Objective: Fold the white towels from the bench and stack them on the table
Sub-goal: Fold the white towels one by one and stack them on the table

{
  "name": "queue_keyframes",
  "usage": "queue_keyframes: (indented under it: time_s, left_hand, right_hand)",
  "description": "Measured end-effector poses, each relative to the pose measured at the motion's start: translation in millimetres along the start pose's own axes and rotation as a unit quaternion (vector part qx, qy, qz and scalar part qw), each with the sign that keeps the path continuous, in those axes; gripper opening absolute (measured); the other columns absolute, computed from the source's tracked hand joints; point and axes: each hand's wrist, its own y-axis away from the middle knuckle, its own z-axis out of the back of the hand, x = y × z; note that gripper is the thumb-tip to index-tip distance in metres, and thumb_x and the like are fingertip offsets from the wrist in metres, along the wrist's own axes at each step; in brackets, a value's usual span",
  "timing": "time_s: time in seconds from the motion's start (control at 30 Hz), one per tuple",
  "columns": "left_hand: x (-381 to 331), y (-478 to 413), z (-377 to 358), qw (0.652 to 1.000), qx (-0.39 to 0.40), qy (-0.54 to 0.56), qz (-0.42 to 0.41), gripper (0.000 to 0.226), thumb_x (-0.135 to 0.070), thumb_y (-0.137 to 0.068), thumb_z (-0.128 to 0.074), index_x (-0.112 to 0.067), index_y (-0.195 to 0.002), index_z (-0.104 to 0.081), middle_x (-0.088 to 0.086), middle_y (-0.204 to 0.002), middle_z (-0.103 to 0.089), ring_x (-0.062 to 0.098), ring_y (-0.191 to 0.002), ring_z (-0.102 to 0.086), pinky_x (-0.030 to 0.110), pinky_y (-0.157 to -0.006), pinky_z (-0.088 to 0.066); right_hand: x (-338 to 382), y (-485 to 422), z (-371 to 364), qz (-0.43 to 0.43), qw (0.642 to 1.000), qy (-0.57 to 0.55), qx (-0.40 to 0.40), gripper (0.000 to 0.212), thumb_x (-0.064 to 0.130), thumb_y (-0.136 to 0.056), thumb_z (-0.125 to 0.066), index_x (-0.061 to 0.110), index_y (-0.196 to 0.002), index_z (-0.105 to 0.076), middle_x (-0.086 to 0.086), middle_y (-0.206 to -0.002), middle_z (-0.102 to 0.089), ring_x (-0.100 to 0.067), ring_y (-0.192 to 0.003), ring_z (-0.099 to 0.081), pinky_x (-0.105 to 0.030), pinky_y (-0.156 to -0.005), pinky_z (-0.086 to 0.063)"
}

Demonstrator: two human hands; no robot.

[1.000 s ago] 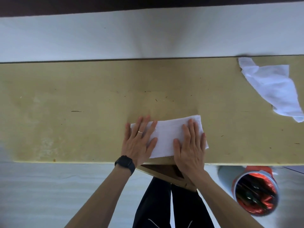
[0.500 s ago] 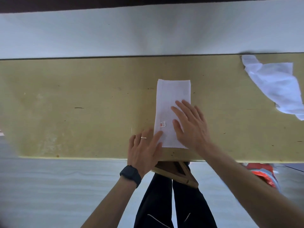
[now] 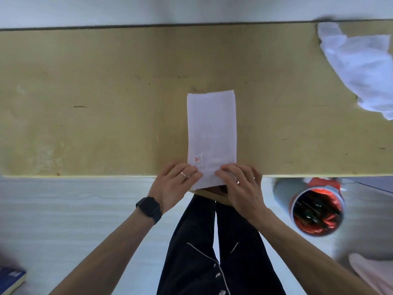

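Together, left grip (image 3: 176, 183) and right grip (image 3: 243, 186) pinch the folded towel (image 3: 211, 124) at the table (image 3: 95, 124) edge, crumpled towel (image 3: 359, 69) well apart.

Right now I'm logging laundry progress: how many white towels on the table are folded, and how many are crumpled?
Folded white towel: 1
Crumpled white towel: 1
Total: 2

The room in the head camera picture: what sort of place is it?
Probably a plain indoor workroom, though I cannot be sure: a long yellowish table stands against a white wall, a folded towel lies on it, and a bin sits on the floor.
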Motion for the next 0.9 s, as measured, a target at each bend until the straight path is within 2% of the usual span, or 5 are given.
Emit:
queue_keyframes:
  time_s: [0.27,0.4,0.5,0.73,0.9]
  left_hand:
    - [-3.8,-9.5,30.4,0.978,0.055,0.149,0.136,0.021,-0.011,-0.074,-0.079,-0.019,-0.092,-0.072,-0.009,-0.109,-0.071,0.017,-0.112,-0.059,0.034,-0.092,-0.047]
    - [-5.4,-37.8,65.5,0.88,0.084,0.325,0.336,0.01,-0.026,-0.084,-0.075,-0.03,-0.092,-0.07,-0.019,-0.103,-0.072,0.005,-0.104,-0.063,0.028,-0.089,-0.051]
    - [3.5,-65.6,75.6,0.805,0.072,0.417,0.415,0.01,-0.039,-0.089,-0.068,-0.029,-0.092,-0.066,-0.017,-0.088,-0.071,0.005,-0.082,-0.065,0.023,-0.07,-0.048]
    - [36.0,-121.9,46.4,0.719,0.014,0.451,0.529,0.021,-0.039,-0.097,-0.057,-0.02,-0.105,-0.064,-0.006,-0.097,-0.069,0.02,-0.091,-0.065,0.035,-0.076,-0.052]
    - [48.8,-132.5,29.9,0.717,0.018,0.406,0.566,0.031,-0.051,-0.095,-0.052,-0.025,-0.107,-0.064,-0.009,-0.1,-0.068,0.015,-0.092,-0.064,0.039,-0.081,-0.056]
  right_hand:
    - [-10.0,-13.2,34.5,0.009,0.99,-0.124,0.063,0.016,0.015,-0.093,-0.064,0.018,-0.106,-0.075,0.008,-0.102,-0.072,-0.017,-0.106,-0.064,-0.036,-0.09,-0.044]
    - [-7.4,-44.8,52.1,-0.117,0.962,-0.236,0.065,0.012,0.023,-0.091,-0.068,0.021,-0.102,-0.073,0.02,-0.096,-0.07,-0.007,-0.094,-0.064,-0.023,-0.088,-0.044]
    - [-1.7,-85.9,61.1,-0.29,0.892,-0.339,0.078,0.009,0.03,-0.092,-0.069,0.032,-0.101,-0.068,0.024,-0.083,-0.069,-0.001,-0.078,-0.064,-0.013,-0.072,-0.047]
    - [-4.6,-154.6,27.1,-0.406,0.836,-0.362,0.067,0.017,0.038,-0.102,-0.051,0.028,-0.089,-0.057,0.013,-0.073,-0.057,0.003,-0.059,-0.05,-0.012,-0.052,-0.039]
    - [-7.8,-169.6,13.7,-0.458,0.826,-0.324,0.061,0.027,0.04,-0.103,-0.046,0.018,-0.092,-0.059,0.012,-0.075,-0.057,0.001,-0.064,-0.05,-0.017,-0.055,-0.038]
